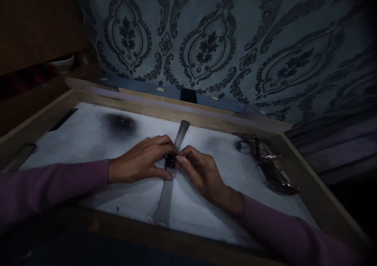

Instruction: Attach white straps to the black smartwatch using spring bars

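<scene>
A small black square piece (171, 161) sits between my two hands over the white surface (224, 211). A grey strap (182, 132) with a row of pale dots runs up and away from it. On the near side, a wider grey band (162, 211) reaches toward the front edge; together they look like a watch with its strap. My left hand (144, 160) holds the black piece from the left, thumb below and fingers above. From the right, my right hand (203, 172) pinches at its edge with thumb and forefinger. The exact contact points are dim and partly hidden.
A raised wooden rim (206, 119) surrounds the white surface. Crinkled clear plastic (268, 164) with dark contents lies at right. Flat dark bars (63, 119) lie at left, near a dark smudge (120, 124). Patterned wallpaper (206, 50) rises behind; a white bowl (63, 64) stands upper left.
</scene>
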{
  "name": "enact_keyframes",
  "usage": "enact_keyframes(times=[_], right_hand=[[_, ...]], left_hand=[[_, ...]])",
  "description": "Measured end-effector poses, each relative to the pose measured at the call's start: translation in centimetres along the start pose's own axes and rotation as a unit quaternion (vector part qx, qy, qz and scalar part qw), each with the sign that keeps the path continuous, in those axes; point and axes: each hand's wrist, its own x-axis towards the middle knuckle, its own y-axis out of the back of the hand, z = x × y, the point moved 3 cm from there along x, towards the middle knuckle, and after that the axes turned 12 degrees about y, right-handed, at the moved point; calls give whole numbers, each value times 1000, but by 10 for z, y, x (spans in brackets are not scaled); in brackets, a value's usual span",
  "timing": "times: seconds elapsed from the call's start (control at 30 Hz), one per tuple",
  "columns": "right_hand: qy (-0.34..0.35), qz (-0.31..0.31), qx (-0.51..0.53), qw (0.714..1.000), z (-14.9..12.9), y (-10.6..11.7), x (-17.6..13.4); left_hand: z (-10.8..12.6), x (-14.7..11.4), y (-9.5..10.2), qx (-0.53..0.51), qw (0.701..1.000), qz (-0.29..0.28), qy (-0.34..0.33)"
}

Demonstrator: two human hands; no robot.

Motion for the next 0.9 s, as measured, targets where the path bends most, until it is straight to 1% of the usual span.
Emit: enact_keyframes(times=[0.1,0.23,0.37,0.43,0.57,0.63,0.9], right_hand=[[22,-16,-42,999,-3,0,1],[70,-34,-92,993,-6,-1,4],[115,-43,-117,986,-9,-3,5],[104,-41,-101,989,-9,-3,5],[20,-21,-27,999,-3,-2,4],[-6,-9,-6,1000,0,-1,3],[-23,9,6,1000,3,-1,1]], left_hand=[[-1,0,0,1,1000,3,-6],[-1,0,0,-5,1000,-1,-5],[-2,0,-1,-8,1000,0,1],[-2,0,-1,-7,1000,2,-2],[-2,0,-1,-3,1000,2,-7],[-2,0,0,0,1000,2,-6],[0,1,0,-3,1000,0,1]])
